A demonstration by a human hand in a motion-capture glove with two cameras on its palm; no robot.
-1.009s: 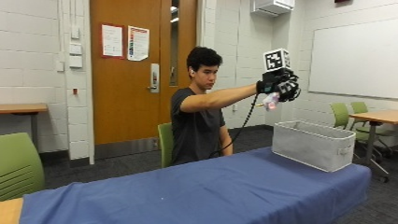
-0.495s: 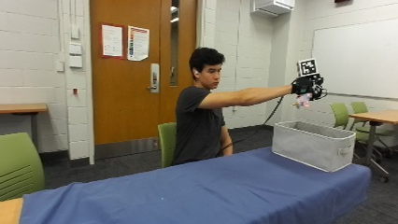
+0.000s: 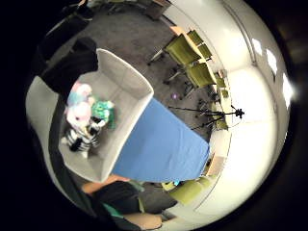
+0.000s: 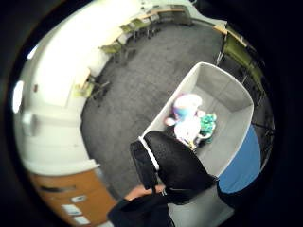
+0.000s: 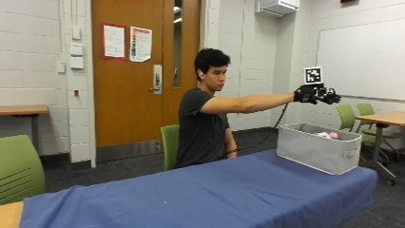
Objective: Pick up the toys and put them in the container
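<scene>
Since the earlier frames the pink toy has left the gloved right hand (image 5: 318,95): a moment ago it was held at the palm as the arm swung out toward the container, and now the hand hovers above the grey fabric container (image 5: 316,153) with fingers spread apart and nothing in them. The toys lie together inside the container at the end of the blue-covered table (image 5: 208,194): a pink and white plush (image 3: 79,111), a green one (image 3: 102,110) beside it, and a black-and-white striped, zebra-like one (image 3: 82,137) touching them. This looks like the release step just completed. No other toy shows on the table, so the next move is probably to draw the arm back and check for any toy left.
</scene>
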